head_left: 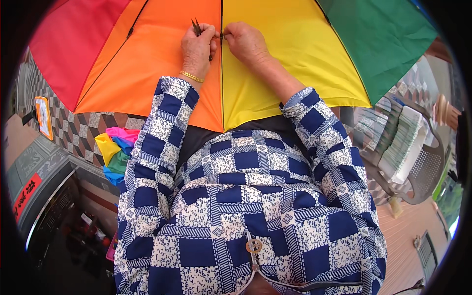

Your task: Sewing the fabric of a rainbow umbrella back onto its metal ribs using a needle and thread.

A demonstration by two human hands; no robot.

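Observation:
An open umbrella (275, 73) with red, orange, yellow and green panels spreads across the far part of the view. A thin dark rib (222, 88) runs between its orange and yellow panels. My left hand (195, 49) is closed around dark thread snips (196, 27), their pointed blades sticking up past the fingers. Thumb and fingertip of that hand also reach the rib. From the other side, my right hand (247, 43) pinches at the same spot on the rib, over the yellow panel. Whatever lies between its fingertips is too small to make out.
Folded colourful cloth (118, 150) lies at the left, beside my sleeve. On the right stands a grey-brown plastic chair (427, 167) with a white bundle of thin strands (400, 142) on it. Patterned floor tiles (73, 128) show below the umbrella's edge.

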